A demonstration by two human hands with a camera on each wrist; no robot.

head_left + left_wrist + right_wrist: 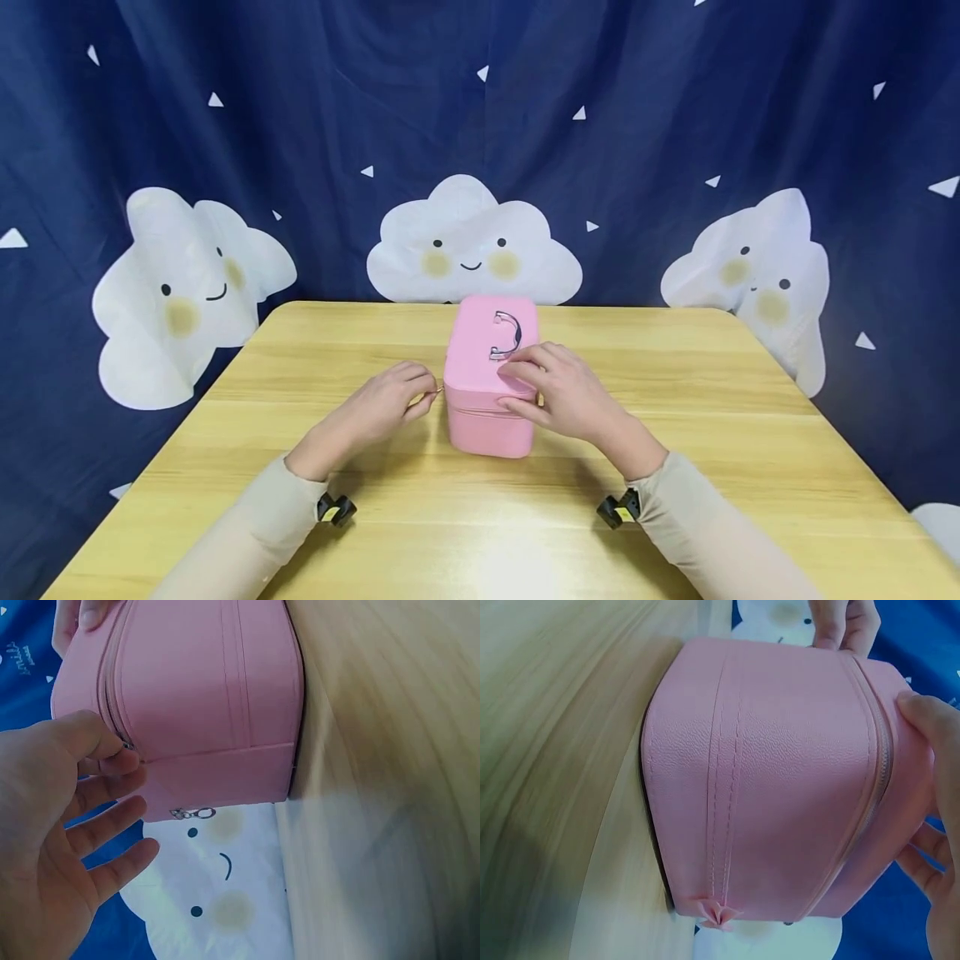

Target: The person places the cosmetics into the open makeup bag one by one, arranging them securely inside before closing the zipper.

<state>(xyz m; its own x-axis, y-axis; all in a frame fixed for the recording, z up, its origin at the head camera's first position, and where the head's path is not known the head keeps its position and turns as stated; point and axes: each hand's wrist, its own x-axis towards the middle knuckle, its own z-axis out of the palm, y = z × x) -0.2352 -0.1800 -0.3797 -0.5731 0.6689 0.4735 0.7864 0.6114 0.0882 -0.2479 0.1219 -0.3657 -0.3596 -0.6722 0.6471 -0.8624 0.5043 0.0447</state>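
Note:
A pink zip-up case [480, 346] stands upright on the wooden table, its lid down and a silver handle [516, 333] on top. At the case's left side, my left hand [393, 396] pinches a small zipper pull [127, 744] between thumb and index finger; its other fingers spread loosely in the left wrist view. My right hand [566, 392] grips the lid at the near right corner, thumb against the lid's side and fingers over the top. The zipper [885, 761] runs round the case just below the lid. The fingertips of the left hand are partly hidden.
The wooden table [300, 350] extends around the case, and a dark blue curtain [420, 83] with smiling clouds hangs behind it. A metal ring fitting [195, 814] hangs on one side of the case, and a pink bow [718, 912] sits on another.

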